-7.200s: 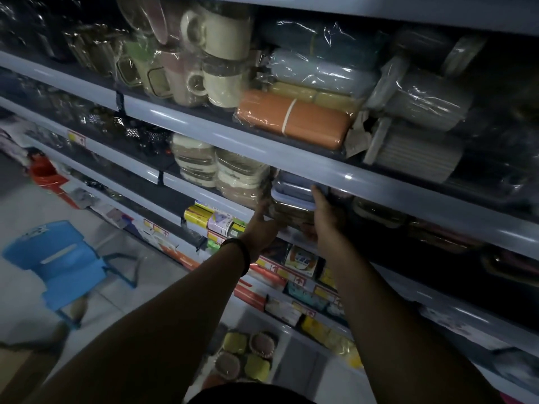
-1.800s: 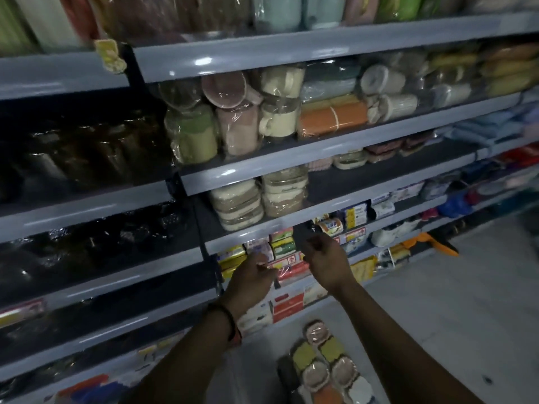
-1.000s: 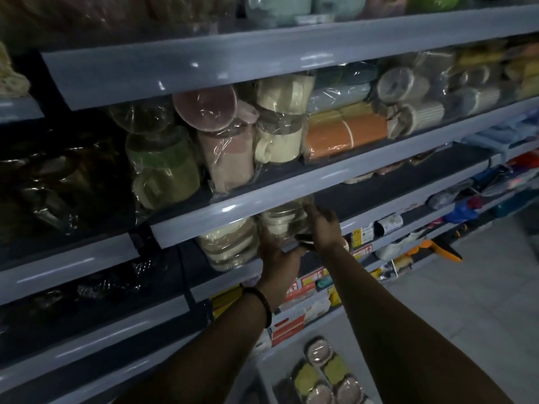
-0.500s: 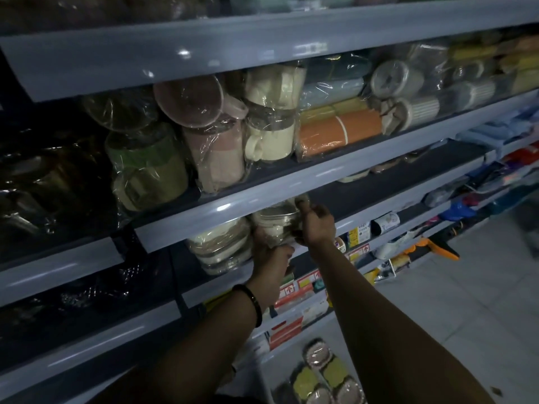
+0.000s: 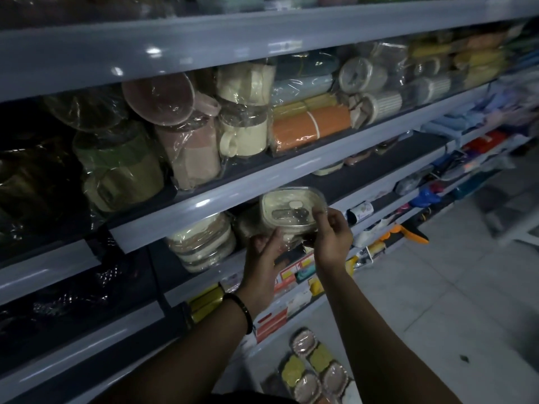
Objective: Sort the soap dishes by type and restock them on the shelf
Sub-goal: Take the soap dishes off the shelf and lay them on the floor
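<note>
- Holding one wrapped soap dish (image 5: pixel 291 208) in both hands, just in front of the shelf (image 5: pixel 186 211) lip, off the board.
- Half a second ago it lay flat on the right-hand pile with both hands on it. Now it is pulled clear and tipped up, top face towards the camera.
- 1.8 s ago the hands were lower and carried nothing.
- Left hand (image 5: pixel 264 252): fingers up against the lower left corner, gripping dish and loose wrap from below. Dark band (image 5: pixel 242 310) on that wrist.
- Right hand (image 5: pixel 332 237): thumb and curled fingers pinch the right edge.
- Dish: cream plastic, rounded-square, raised rim, dark oval recess in the middle of the face with a small pale tab above it. Clear crinkled film all round, glossy highlights.
- Left of it on the same shelf: stack of cream dishes (image 5: pixel 201 243), same film, oval-edged, layered flat.
- Shelf above: film-wrapped mugs (image 5: pixel 245 135) in cream, pink and green, and an orange case (image 5: pixel 309 126) with a pale band, lying on its side.
- Shelf fronts are smooth grey strips with light glare; the boards are dark.
- On the floor (image 5: pixel 437 287), pale tile: floor dishes (image 5: pixel 315 365), wrapped ovals in pink and yellow-green, side by side in rows.
</note>
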The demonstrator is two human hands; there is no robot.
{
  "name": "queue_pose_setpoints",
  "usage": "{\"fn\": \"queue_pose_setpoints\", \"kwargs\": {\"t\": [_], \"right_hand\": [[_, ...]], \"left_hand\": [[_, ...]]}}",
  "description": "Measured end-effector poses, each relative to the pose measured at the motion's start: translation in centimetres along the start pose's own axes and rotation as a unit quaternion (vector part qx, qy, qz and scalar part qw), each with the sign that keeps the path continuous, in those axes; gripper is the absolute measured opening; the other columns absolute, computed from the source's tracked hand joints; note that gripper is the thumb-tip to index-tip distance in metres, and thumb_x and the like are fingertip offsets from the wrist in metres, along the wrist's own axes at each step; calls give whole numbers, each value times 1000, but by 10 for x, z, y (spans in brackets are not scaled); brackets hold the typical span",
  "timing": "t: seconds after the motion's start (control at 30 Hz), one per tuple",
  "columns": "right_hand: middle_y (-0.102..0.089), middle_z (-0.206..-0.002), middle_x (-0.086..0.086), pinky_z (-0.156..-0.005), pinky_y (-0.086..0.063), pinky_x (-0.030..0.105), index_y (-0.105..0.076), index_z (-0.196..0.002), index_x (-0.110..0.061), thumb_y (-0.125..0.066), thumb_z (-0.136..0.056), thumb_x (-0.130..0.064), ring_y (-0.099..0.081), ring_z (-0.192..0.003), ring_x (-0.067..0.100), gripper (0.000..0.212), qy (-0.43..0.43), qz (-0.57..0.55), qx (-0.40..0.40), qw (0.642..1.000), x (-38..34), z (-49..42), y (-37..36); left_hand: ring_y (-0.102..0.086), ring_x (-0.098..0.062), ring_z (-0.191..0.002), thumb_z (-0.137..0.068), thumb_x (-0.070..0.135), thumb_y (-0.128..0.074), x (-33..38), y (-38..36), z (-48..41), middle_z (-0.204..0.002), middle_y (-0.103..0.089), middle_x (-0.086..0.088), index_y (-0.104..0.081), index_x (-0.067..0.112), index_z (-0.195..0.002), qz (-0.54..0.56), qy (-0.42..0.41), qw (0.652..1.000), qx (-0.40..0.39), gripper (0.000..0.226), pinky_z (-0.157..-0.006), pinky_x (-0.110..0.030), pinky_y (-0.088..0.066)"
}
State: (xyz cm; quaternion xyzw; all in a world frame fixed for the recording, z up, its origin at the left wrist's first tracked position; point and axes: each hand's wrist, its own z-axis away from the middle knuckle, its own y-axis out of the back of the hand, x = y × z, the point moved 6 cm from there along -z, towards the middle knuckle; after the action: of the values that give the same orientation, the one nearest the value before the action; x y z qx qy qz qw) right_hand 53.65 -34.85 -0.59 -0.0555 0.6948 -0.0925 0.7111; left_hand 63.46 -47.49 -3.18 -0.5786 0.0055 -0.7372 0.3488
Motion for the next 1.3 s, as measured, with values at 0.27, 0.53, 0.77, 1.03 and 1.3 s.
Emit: {"fn": "queue_pose_setpoints", "kwargs": {"t": [0.27, 0.53, 0.77, 1.03, 1.3], "right_hand": [[-65, -78, 13, -61, -56, 51, -68, -83, -13, -70, -90, -29, -63, -69, 33, 18, -2, -13, 62, 998, -3, 29, 79], [-69, -84, 16, -58, -59, 38, -69, -105, 2, -58, -104, -11, -69, -69, 28, 17, -109, -47, 51, 992, 12, 77, 166], [-66, -70, 8, -72, -56, 42, -72, -95, -3, -61, -100, -13, -64, -69, 29, 16, -240, -53, 87, 965, 62, 129, 274], [-66, -70, 13, -56, -59, 30, -72, -92, 4, -76, -89, -5, -69, -56, 19, 11, -295, -1, 249, 922, 127, 226, 364], [-68, -84, 22, -62, -61, 38, -69, -101, 3, -81, -86, -17, -68, -70, 31, 27, -377, -3, 413, 829, 243, 364, 395]], "left_hand": [[-58, -33, -141, -78, 82, -69, -36, -40, 15, -152, -61, -12, -48, 24, -158, 73, 78, 990, -96, 102, -124, -56, -37], [-65, -36, -130, -98, 60, -51, -96, -71, 58, -136, -71, -18, -61, 13, -146, 88, 171, 975, -113, 68, -105, -45, -55], [-65, -33, -125, -98, 33, -69, -193, -43, 110, -140, -69, -15, -64, 10, -143, 38, 272, 961, -27, 51, -93, -40, -61], [-77, -8, -93, -104, 14, -67, -265, 40, 167, -136, -68, -8, -65, 2, -133, -35, 368, 929, 37, 32, -76, -23, -63], [-71, -31, -102, -91, 26, -82, -341, 164, 146, -113, -76, -14, -71, 13, -119, -287, 435, 853, 24, 33, -73, -37, -62]]}}
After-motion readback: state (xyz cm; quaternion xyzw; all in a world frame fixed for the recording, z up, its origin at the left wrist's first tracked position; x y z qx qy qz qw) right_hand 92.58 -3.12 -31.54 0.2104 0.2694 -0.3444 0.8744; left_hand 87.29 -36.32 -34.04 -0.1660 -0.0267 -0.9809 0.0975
